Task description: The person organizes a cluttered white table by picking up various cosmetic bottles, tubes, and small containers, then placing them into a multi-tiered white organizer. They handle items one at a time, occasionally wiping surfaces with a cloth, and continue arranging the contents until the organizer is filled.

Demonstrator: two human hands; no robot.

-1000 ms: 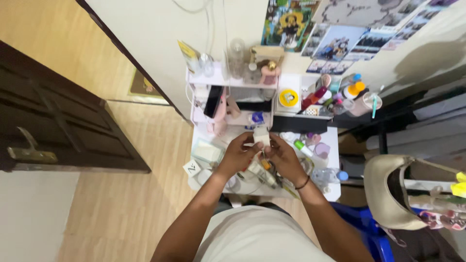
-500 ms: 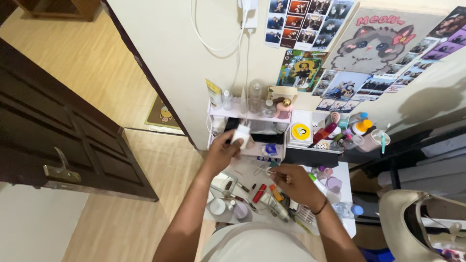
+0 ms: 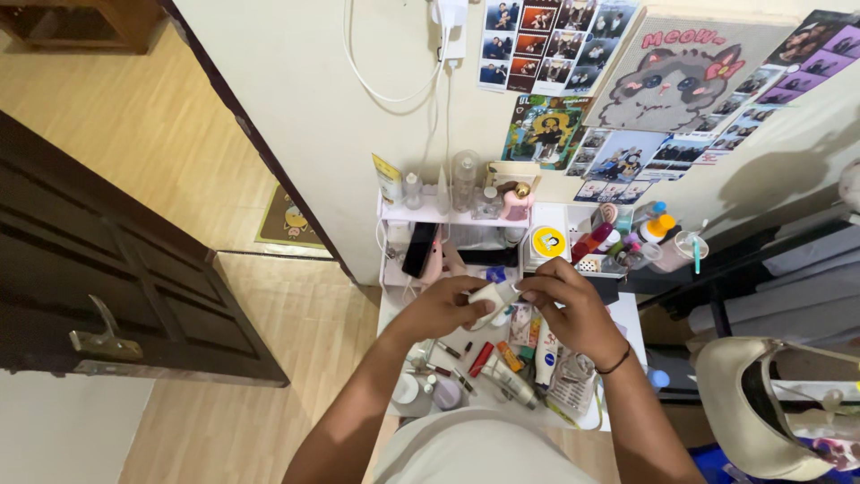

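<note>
Both hands rejoined, left hand gripping white bottle, right hand pinching cap

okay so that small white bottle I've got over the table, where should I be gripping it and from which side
Grip the small white bottle around its body from the left, as the left hand does. It lies tilted with its top end toward the right hand, whose fingertips meet that end, so the body is the free part.
</note>
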